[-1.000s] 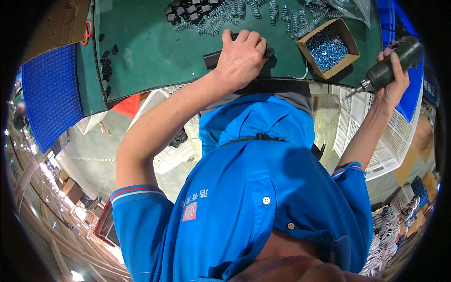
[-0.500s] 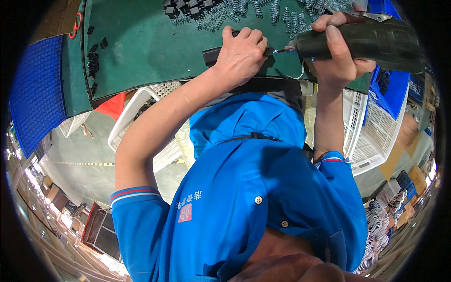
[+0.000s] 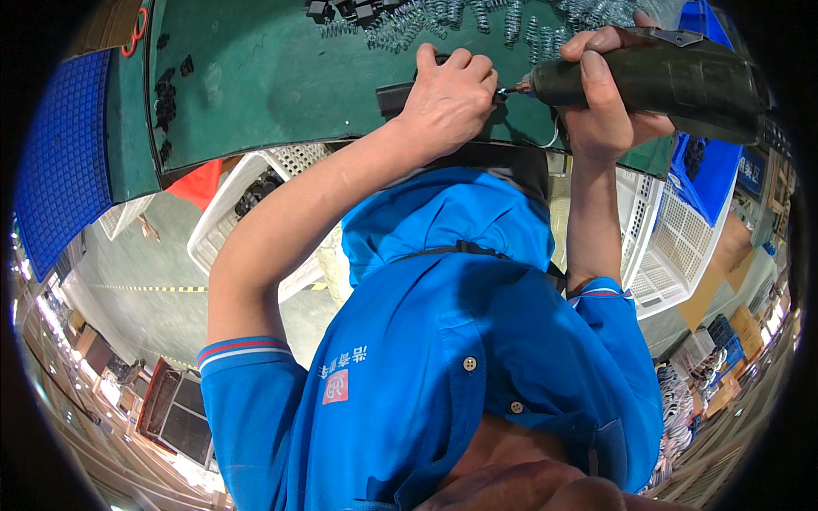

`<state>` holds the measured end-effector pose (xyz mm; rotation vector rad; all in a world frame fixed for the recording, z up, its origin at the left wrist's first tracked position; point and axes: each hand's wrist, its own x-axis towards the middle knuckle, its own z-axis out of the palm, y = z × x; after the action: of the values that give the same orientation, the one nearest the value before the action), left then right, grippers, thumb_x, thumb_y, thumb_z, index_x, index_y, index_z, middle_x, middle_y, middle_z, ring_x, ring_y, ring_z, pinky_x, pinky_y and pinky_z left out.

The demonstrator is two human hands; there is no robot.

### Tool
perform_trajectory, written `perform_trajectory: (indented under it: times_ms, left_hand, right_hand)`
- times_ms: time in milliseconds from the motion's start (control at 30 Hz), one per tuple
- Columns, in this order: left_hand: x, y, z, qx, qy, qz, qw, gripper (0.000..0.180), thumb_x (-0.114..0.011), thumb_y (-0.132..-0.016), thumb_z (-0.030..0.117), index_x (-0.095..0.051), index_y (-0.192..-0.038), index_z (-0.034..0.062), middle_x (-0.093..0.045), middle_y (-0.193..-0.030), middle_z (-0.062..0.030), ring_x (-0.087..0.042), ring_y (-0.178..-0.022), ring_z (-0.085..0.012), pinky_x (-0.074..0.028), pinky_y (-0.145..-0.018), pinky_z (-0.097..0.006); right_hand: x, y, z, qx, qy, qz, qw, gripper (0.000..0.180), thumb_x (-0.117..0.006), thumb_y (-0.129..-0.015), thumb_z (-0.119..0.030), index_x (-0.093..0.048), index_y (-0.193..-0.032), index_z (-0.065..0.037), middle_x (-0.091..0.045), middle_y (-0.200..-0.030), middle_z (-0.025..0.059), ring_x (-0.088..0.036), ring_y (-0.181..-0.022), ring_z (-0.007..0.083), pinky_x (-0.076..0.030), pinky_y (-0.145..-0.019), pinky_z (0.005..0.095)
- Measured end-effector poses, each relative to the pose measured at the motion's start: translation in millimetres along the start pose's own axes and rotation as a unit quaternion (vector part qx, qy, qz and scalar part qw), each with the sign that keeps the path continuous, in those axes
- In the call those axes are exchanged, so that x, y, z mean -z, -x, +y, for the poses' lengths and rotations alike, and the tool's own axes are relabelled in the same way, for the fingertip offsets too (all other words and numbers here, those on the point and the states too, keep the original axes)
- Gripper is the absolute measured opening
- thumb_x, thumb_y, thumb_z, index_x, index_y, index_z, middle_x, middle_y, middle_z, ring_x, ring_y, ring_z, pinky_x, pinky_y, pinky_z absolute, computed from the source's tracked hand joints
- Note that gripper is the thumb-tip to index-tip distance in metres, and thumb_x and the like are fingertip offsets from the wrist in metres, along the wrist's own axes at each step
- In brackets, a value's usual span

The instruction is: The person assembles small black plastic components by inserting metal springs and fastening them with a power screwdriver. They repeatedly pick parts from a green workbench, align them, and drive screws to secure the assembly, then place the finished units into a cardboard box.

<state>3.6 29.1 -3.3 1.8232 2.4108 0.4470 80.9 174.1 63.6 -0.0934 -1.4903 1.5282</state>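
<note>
The left hand [image 3: 450, 100] curls around a black part [image 3: 392, 100], the right hand [image 3: 601, 117] around a power driver [image 3: 682, 89]. One white basket [image 3: 215, 220] contains dark pieces [image 3: 257, 194].

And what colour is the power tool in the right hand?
The power tool is dark green; head view.

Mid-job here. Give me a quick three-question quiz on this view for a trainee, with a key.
1. Which hand holds the driver?
2. True or false: the springs lie beyond the left hand, on the far part of the table.
3. Pick one: what colour is the part in the left hand's grip?
a) white
b) black
c) red

Key:
1. The right hand.
2. True.
3. b) black.
</note>
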Motion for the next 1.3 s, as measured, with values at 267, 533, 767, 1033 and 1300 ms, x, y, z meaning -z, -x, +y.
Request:
perform_trajectory:
  times_ms: [267, 533, 767, 1033, 1300]
  left_hand:
    - [-3.8, 0.0, -1.4, -0.011, -0.003, 0.055, 0.998, 0.021, -0.069, -0.076, 0.022, -0.069, -0.093, 0.0099, -0.057, -0.091, -0.0018, -0.057, -0.091, -0.0205, -0.036, -0.082, -0.051]
    - [-4.6, 3.5, -0.8, -0.007, 0.002, 0.050, 0.999, 0.020, -0.069, -0.077, 0.022, -0.069, -0.092, 0.0099, -0.058, -0.092, -0.0014, -0.058, -0.091, -0.0202, -0.036, -0.081, -0.049]
    - [-2.1, 0.5, -4.6, -0.030, 0.020, 0.050, 0.998, 0.026, -0.071, -0.077, 0.024, -0.065, -0.097, 0.0099, -0.058, -0.095, -0.0029, -0.057, -0.095, -0.0225, -0.036, -0.083, -0.048]
    - [8.7, 4.2, -1.2, -0.015, 0.028, 0.079, 0.996, 0.028, -0.075, -0.075, 0.024, -0.063, -0.093, 0.0065, -0.057, -0.093, -0.0087, -0.056, -0.095, -0.0261, -0.036, -0.090, -0.051]
    - [98.8, 187.0, -55.0, 0.287, -0.125, -0.173, 0.934, 0.039, -0.073, -0.074, 0.023, -0.064, -0.105, 0.0016, -0.061, -0.098, -0.0162, -0.060, -0.096, -0.0352, -0.043, -0.083, -0.048]
  right_hand:
    - [-5.9, 4.8, -7.9, 0.073, 0.158, -0.243, 0.954, 0.060, -0.063, -0.074, 0.014, -0.040, -0.130, 0.008, -0.058, -0.091, 0.0135, -0.063, -0.076, 0.0251, -0.054, -0.072, 0.0393]
    - [3.7, 12.0, -0.1, 0.037, 0.136, -0.293, 0.946, 0.056, -0.060, -0.076, 0.011, -0.043, -0.129, 0.003, -0.056, -0.094, 0.0126, -0.060, -0.082, 0.0232, -0.052, -0.076, 0.0375]
    - [9.0, -3.2, -24.3, -0.002, 0.071, -0.199, 0.977, 0.063, -0.070, -0.075, -0.007, -0.045, -0.131, 0.006, -0.059, -0.093, 0.0106, -0.062, -0.077, 0.0230, -0.052, -0.073, 0.0389]
    - [206.5, -24.4, -20.2, -0.243, 0.538, 0.127, 0.797, 0.040, -0.080, -0.078, -0.028, -0.067, -0.101, 0.002, -0.071, -0.088, 0.0137, -0.068, -0.074, 0.0266, -0.054, -0.071, 0.0391]
    - [148.3, -37.5, -51.6, -0.153, 0.633, -0.036, 0.758, 0.036, -0.068, -0.089, -0.027, -0.068, -0.117, -0.004, -0.069, -0.108, 0.0146, -0.067, -0.098, 0.0293, -0.051, -0.086, 0.0362]
